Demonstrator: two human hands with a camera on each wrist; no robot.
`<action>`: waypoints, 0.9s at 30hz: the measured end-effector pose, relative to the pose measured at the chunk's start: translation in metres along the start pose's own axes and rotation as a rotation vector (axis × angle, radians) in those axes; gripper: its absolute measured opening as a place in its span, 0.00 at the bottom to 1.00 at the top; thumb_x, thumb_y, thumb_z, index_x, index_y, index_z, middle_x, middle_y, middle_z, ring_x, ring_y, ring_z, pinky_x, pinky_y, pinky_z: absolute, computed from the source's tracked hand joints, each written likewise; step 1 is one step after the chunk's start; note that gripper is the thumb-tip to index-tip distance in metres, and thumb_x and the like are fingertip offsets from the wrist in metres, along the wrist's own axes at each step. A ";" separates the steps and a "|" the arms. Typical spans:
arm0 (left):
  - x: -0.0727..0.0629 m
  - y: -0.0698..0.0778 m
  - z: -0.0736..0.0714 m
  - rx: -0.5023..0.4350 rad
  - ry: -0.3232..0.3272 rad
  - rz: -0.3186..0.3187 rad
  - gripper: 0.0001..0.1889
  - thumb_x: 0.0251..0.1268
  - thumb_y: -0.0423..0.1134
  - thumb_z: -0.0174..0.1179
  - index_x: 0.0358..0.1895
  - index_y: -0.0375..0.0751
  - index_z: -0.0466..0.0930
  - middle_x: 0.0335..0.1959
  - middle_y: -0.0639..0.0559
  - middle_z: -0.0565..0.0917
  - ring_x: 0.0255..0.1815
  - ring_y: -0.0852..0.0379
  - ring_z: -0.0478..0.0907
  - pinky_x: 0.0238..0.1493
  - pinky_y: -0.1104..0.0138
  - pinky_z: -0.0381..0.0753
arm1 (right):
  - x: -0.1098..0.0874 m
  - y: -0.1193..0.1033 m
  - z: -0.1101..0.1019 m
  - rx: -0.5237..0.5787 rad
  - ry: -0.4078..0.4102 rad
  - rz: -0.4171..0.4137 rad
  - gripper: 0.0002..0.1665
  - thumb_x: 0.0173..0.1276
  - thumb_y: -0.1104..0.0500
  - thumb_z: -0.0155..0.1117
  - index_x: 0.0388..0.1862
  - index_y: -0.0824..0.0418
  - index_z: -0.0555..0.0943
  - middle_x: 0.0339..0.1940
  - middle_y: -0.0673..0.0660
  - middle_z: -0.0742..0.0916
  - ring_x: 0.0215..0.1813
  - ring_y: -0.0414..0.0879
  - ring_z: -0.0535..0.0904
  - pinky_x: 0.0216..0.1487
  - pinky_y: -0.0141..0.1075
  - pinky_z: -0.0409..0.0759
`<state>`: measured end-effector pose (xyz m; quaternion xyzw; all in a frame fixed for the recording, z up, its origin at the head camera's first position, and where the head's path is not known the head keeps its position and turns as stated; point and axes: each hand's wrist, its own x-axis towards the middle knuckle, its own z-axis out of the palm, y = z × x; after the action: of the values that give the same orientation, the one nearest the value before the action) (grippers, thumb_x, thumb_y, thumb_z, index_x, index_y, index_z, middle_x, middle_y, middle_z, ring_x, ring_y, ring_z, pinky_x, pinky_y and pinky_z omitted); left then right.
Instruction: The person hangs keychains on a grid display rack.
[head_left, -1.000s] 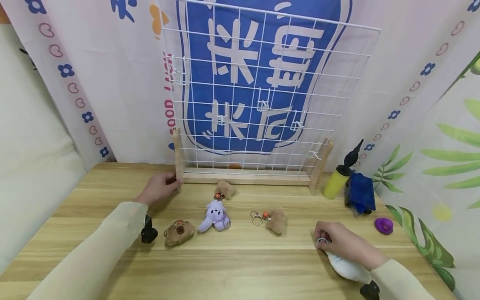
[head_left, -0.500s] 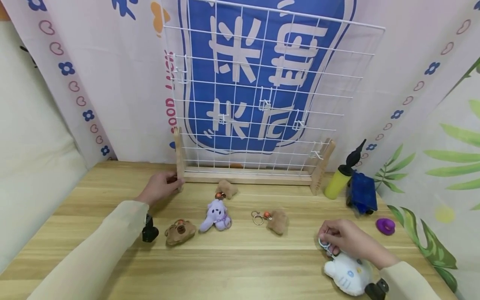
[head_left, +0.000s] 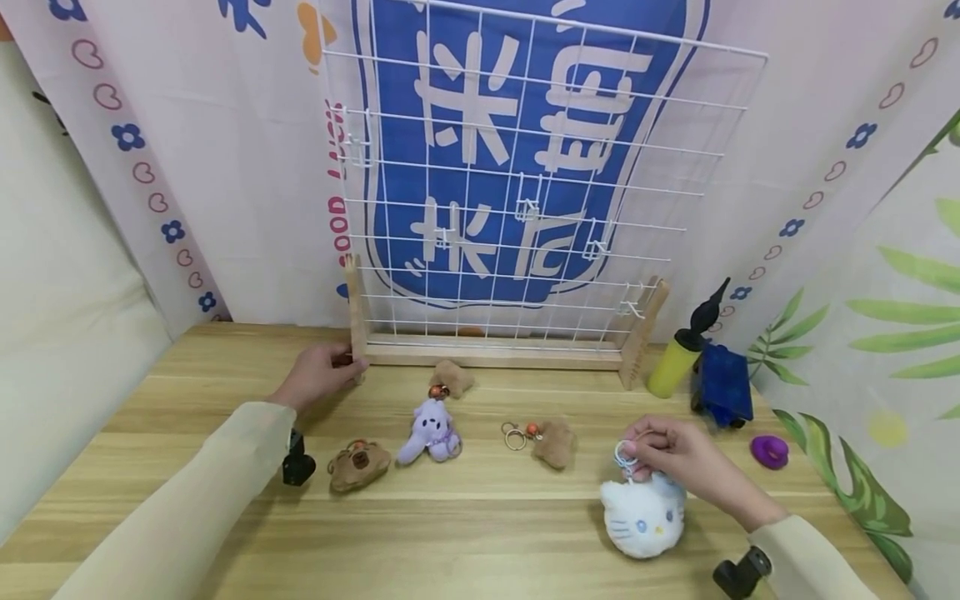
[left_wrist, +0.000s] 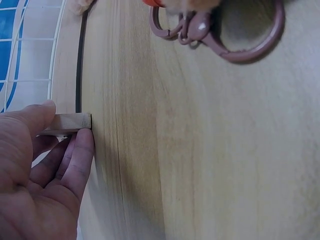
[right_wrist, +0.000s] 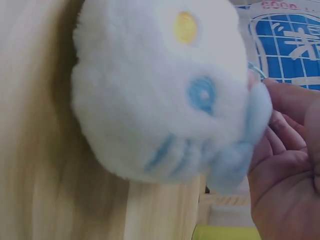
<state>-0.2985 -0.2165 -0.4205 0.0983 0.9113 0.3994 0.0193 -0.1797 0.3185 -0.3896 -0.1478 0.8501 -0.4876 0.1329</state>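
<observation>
In the head view my right hand (head_left: 678,458) pinches the light-blue ring (head_left: 623,457) of a white plush cat-head keychain (head_left: 642,523). The plush hangs below the fingers, close over the table. In the right wrist view its blue eye, yellow nose and light-blue bow (right_wrist: 232,162) fill much of the picture. My left hand (head_left: 318,377) grips the left wooden foot of a white wire grid rack (head_left: 357,325). The left wrist view has thumb and fingers on either side of that foot (left_wrist: 72,121). Several white hooks (head_left: 527,208) sit on the grid.
Between the hands lie a brown plush keychain (head_left: 358,467), a purple one (head_left: 431,432), and two more tan ones, one by the rack (head_left: 452,378) and one further right (head_left: 555,443). A yellow pump (head_left: 670,367), blue toy cart (head_left: 722,387) and purple hat (head_left: 769,451) stand at right.
My right hand has lifted the white cat keychain by its ring and moved it left and up, turning its face into view. The left hand has stayed on the rack's foot.
</observation>
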 end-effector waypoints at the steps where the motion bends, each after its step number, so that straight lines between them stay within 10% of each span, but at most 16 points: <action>1: 0.000 0.000 0.000 -0.002 -0.001 0.001 0.23 0.79 0.42 0.59 0.63 0.23 0.79 0.53 0.28 0.87 0.50 0.42 0.87 0.51 0.53 0.88 | 0.001 -0.002 0.001 0.030 -0.010 0.016 0.20 0.79 0.62 0.62 0.59 0.78 0.76 0.45 0.67 0.92 0.39 0.40 0.90 0.44 0.36 0.91; 8: 0.000 -0.001 0.002 -0.012 -0.002 -0.011 0.22 0.80 0.42 0.59 0.63 0.25 0.79 0.53 0.29 0.88 0.49 0.43 0.87 0.49 0.56 0.89 | 0.007 -0.013 0.007 0.145 -0.066 0.021 0.26 0.80 0.62 0.59 0.67 0.80 0.72 0.54 0.68 0.90 0.45 0.40 0.91 0.51 0.34 0.89; 15: 0.001 -0.001 0.001 -0.007 0.005 -0.013 0.22 0.80 0.42 0.59 0.62 0.24 0.79 0.54 0.29 0.87 0.52 0.40 0.86 0.52 0.54 0.89 | 0.024 -0.030 0.021 0.205 -0.029 -0.035 0.19 0.80 0.58 0.61 0.57 0.75 0.77 0.45 0.47 0.93 0.44 0.39 0.91 0.50 0.35 0.90; 27: -0.001 0.000 0.002 -0.013 0.013 -0.002 0.22 0.79 0.41 0.59 0.61 0.23 0.79 0.53 0.28 0.87 0.51 0.40 0.87 0.50 0.55 0.90 | 0.058 -0.094 0.042 0.224 0.042 -0.187 0.14 0.79 0.62 0.62 0.52 0.74 0.79 0.43 0.48 0.93 0.42 0.40 0.90 0.48 0.37 0.91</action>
<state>-0.2969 -0.2147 -0.4219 0.0947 0.9090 0.4057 0.0144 -0.2066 0.2180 -0.3332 -0.2002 0.7757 -0.5925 0.0846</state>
